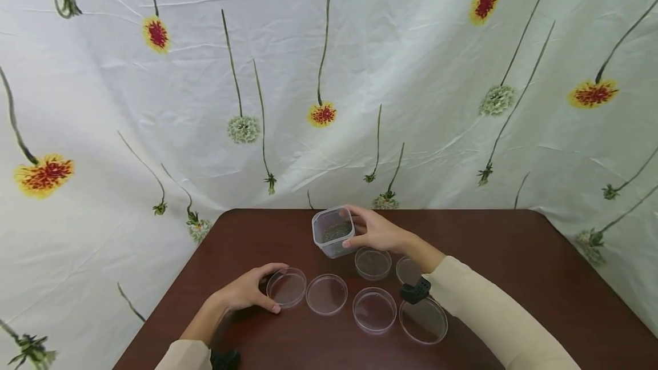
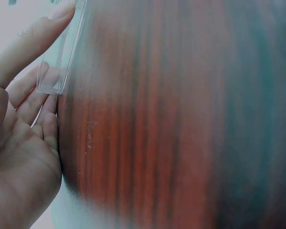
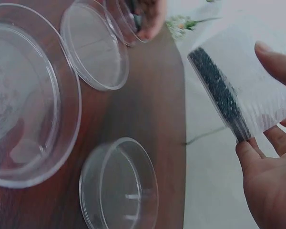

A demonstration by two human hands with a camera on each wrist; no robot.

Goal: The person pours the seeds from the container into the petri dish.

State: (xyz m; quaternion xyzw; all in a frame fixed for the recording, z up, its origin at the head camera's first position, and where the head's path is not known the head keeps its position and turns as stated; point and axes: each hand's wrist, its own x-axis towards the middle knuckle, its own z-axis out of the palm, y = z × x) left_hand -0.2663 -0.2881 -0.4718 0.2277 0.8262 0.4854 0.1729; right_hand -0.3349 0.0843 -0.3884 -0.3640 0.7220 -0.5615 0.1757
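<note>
Right hand (image 1: 379, 232) pinches tub (image 1: 335, 250); left hand (image 1: 245, 291), nearer than tub, grips dish (image 1: 287, 288); overtilting could spill granules (image 1: 336, 232).

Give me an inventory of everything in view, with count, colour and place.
Cloth backdrop: 1, white, flower-patterned, at the back
Table: 1, dark reddish brown, in front of the backdrop
Round dishes: 6, clear, grouped around the table's middle
Square container: 1, clear, over the table's far part
Granular contents: 1 batch, dark, inside the container
Wrist devices: 2, black, one per wrist
Sleeves: 2, cream, on the forearms
Left hand: 1, bare, holding the leftmost dish
Right hand: 1, bare, gripping the container
</note>
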